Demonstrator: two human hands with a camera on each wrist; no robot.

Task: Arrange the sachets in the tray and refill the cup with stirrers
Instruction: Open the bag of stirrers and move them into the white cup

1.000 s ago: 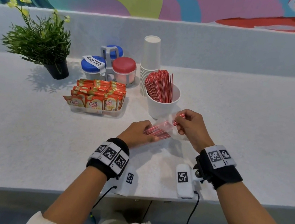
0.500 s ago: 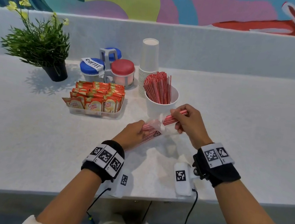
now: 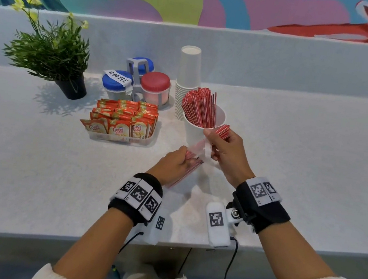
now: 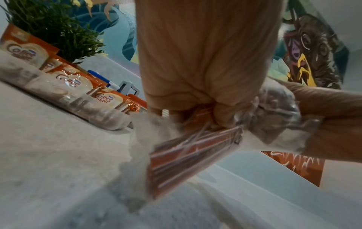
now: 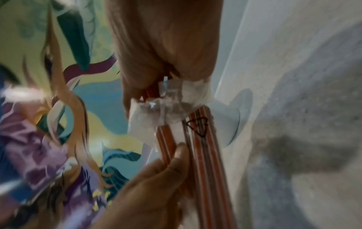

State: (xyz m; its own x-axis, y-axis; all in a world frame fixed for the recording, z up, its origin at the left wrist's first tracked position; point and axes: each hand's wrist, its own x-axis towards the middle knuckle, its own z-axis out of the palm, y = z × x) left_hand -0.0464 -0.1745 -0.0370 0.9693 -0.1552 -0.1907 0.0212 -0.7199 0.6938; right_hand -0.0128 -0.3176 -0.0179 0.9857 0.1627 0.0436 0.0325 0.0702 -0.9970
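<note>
A white cup [image 3: 193, 131] full of red striped stirrers [image 3: 200, 107] stands mid-counter. Just in front of it my left hand [image 3: 174, 165] grips the lower end of a clear plastic bag [image 3: 196, 151] of stirrers [image 4: 188, 148]. My right hand [image 3: 224, 149] pinches a bunch of stirrers [image 3: 222, 129] drawn partly out of the bag's mouth, their tips close to the cup's rim. The bag's crumpled plastic [image 5: 162, 108] bunches under my right fingers. A clear tray [image 3: 121, 139] of orange creamer sachets [image 3: 124, 119] sits left of the cup.
Behind the cup rises a stack of white paper cups [image 3: 188, 78]. A caddy holds blue and red lidded jars [image 3: 137, 80] with a COFFEE label. A potted plant [image 3: 53, 54] stands at the back left. The counter's front edge [image 3: 46, 236] lies near my wrists.
Both hands have lifted the bag towards the cup. My right hand has pulled the bunch of stirrers further out, up to the cup's rim.
</note>
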